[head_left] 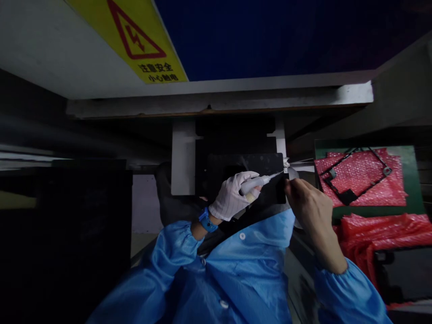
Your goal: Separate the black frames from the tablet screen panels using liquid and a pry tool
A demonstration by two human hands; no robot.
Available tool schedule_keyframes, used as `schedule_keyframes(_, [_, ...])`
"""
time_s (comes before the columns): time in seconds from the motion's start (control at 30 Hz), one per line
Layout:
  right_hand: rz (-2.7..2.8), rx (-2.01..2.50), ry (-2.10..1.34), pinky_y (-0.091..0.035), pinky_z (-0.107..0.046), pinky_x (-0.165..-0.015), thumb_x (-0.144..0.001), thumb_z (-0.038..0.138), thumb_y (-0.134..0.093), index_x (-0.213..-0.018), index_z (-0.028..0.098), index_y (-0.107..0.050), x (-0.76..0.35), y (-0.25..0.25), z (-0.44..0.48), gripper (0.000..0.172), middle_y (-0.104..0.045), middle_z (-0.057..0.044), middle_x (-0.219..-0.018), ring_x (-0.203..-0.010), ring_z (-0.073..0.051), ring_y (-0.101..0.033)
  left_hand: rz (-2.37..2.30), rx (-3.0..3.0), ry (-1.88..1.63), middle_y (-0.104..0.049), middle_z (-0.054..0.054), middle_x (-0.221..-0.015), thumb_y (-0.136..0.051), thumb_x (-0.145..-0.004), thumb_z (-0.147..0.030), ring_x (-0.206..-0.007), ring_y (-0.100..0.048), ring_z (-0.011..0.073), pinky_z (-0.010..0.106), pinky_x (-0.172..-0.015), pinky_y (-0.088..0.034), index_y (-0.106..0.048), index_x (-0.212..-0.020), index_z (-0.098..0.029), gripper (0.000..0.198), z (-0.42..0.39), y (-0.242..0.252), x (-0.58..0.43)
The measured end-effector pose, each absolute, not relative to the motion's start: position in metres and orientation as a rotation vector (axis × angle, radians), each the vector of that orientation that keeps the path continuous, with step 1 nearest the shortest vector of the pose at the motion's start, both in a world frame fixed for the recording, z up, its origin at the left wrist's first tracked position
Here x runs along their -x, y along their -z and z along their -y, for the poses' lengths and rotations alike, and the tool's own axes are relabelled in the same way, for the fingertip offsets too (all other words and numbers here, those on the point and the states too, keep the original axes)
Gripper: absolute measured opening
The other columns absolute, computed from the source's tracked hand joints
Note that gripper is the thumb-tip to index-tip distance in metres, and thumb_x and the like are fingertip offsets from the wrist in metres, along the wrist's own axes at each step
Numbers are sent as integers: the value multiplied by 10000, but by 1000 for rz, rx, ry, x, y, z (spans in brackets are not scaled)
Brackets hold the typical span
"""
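Observation:
My left hand [232, 194], in a thin white glove, is closed around a small white squeeze bottle [251, 183]. The thin nozzle of the bottle points right, reaching the right edge of a flat black panel [243, 164]. My right hand [308, 202] is bare and pinched together at that same edge, close to the nozzle tip. A small black corner piece [286, 176] shows just above its fingertips. What the right fingers hold, if anything, is hidden. The panel lies over a light-coloured support plate [183, 164].
At right, a black frame [367, 186] rests on red bubble wrap [396, 173] over a green surface [413, 180]. Nearer me, more red bubble wrap [361, 225] lies beside a dark panel [405, 274]. A ledge [219, 101] and a yellow warning sign [135, 40] are ahead.

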State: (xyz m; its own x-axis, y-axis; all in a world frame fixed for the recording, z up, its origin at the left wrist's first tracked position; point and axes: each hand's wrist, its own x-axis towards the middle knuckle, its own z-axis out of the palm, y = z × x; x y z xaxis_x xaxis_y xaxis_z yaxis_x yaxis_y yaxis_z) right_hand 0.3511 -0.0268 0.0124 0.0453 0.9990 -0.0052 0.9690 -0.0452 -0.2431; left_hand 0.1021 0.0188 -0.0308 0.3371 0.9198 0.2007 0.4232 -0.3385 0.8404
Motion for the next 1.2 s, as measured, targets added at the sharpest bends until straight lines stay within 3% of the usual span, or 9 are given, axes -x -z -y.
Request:
schedule_keyframes(0.6, [2045, 2162, -360, -208, -334, -593, -1170, 486, -432, -832, 234, -656, -350, -12, 22, 478, -650, -72, -743, -612, -186, -520, -1143, -1847, -1026, -908, 55, -1150, -816, -1066, -341, -975, -887, 205, 286, -861, -729, -795, -1212, -241, 179, -20, 29, -105])
schedule_keyframes(0.97, [1979, 2115, -495, -262, -337, -629, -1133, 511, -435, -792, 273, -501, -355, -7, 20, 421, -548, -43, -683, -603, -194, -480, -1173, -1866, -973, -899, 37, -1105, -849, -1045, -359, -949, -877, 202, 285, -865, -727, -846, -1209, -253, 195, -25, 31, -113])
schedule_keyframes(1.2, [1985, 2121, -537, -279, -335, -631, -1112, 482, -465, -804, 279, -484, -356, -8, 19, 369, -549, -41, -689, -617, -205, -505, -1169, -1879, -948, -897, 36, -1114, -867, -1034, -371, -945, -868, 199, 290, -886, -723, -845, -1251, -255, 247, -25, 33, -112])
